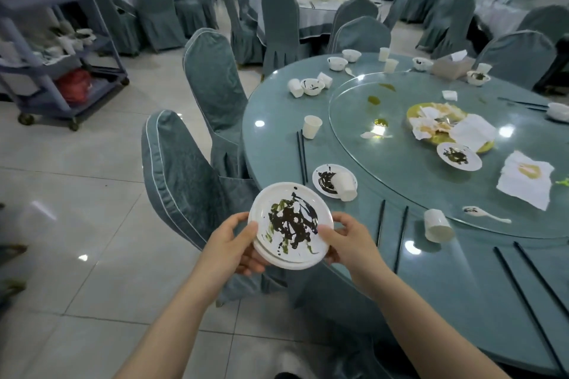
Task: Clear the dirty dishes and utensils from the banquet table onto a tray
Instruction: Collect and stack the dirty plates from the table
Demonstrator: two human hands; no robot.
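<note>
Both hands are holding a small stack of dirty plates (291, 226) at lower centre, off the counter (462, 271) edge: left hand (229, 244) and right hand (346, 244) fingers curling round opposite rims. Cart (58, 49), possibly holding the tray, is sitting upper left, nearer the left hand.

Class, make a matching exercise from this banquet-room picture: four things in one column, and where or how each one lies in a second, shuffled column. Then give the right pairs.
Things
1. stack of dirty plates
2. tipped paper cup
3. upright paper cup
4. stained napkin

Places
A. stands beside a pair of black chopsticks
B. lies on its side on a small smeared plate
C. held between the left hand and right hand
D. spread flat on the glass turntable

Pairs: 1-C, 2-B, 3-A, 4-D
</note>
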